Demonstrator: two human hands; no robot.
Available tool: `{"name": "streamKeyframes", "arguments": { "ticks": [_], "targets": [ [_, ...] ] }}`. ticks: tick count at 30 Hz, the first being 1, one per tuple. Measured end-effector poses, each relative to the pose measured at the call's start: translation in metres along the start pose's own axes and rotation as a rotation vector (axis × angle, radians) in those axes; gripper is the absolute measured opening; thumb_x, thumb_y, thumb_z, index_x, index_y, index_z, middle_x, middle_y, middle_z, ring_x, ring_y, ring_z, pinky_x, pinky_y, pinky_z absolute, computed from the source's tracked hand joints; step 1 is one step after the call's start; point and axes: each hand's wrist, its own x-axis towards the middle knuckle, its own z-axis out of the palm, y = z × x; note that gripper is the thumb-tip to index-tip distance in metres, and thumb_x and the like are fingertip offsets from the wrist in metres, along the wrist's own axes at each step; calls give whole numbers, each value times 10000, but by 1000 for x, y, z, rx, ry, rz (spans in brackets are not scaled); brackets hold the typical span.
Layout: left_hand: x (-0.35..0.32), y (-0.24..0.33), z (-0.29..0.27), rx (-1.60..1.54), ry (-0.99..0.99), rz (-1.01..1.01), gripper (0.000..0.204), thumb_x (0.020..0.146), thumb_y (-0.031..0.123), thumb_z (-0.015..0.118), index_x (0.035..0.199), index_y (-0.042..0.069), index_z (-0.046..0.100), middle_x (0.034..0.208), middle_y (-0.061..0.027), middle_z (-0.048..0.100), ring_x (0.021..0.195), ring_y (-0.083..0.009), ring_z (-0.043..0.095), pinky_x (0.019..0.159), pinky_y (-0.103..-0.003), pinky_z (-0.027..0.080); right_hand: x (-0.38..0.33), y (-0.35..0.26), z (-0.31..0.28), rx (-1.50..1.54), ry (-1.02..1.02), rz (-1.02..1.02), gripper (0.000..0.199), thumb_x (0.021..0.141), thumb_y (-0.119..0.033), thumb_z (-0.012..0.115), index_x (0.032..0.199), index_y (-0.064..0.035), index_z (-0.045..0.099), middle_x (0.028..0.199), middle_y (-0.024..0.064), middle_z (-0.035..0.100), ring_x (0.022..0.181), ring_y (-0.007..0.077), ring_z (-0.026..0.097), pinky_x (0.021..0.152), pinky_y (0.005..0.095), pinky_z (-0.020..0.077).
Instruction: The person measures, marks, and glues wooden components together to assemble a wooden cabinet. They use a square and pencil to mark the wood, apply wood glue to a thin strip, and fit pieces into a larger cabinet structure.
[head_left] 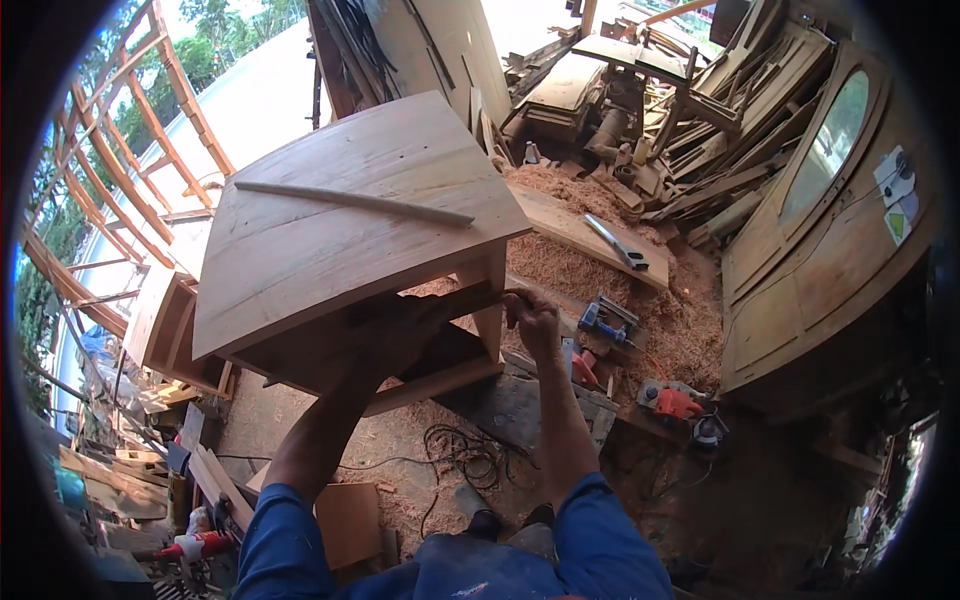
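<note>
We are holding a small wooden table point(340, 220) that is tipped up toward us, out over the sawdust floor point(620, 270). Our left hand point(395, 335) is tucked under the top, on the frame, in the dark; we cannot tell how tight it grips. Our right hand point(530, 318) is closed around the rail beside the front leg point(490, 300). A thin wood strip point(355, 201) lies loose on the tilted top. We think we should lift slowly with both hands and keep the top level, so the strip does not slide off. Watch the black cord point(470, 455) by our feet
</note>
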Motion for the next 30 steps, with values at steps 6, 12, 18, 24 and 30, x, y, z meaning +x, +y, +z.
{"name": "streamKeyframes", "arguments": {
  "ticks": [6,12,18,24,30],
  "targets": [
    [-10,-5,-17,-54,251,-176,313,982,203,507,1272,174,620,1254,-90,626,1000,-294,663,807,-462,545,-3,-26,29,17,5,-36,161,968,-78,618,1050,40,691,700,5,608,621,56,545,557,219,420],
    [-3,-14,31,-113,124,-183,236,841,127,600,1059,67,666,1066,-116,643,1029,-319,637,876,-426,520,-9,-9,20,-470,57,-205,247,981,-195,622,1105,-2,713,814,38,672,711,129,591,659,296,468],
    [18,-20,83,43,118,-218,148,845,176,610,951,94,672,1016,-80,650,1005,-272,643,827,-399,533,-17,-16,23,-575,19,-205,448,1005,-356,561,1151,50,679,963,142,726,847,230,706,794,337,566],
    [26,-31,123,115,205,-306,98,854,206,616,885,128,668,969,-39,652,964,-227,648,776,-391,540,-16,-16,32,-480,-26,-189,407,1008,-302,558,1164,60,660,1069,139,720,912,238,719,800,326,591],
    [20,-26,89,53,180,-310,106,871,226,612,952,186,668,998,-37,646,975,-247,654,750,-416,548,12,-2,3,-866,-89,-386,311,1017,-200,507,1115,33,688,1099,116,711,911,221,717,792,330,598]
  ]
}}
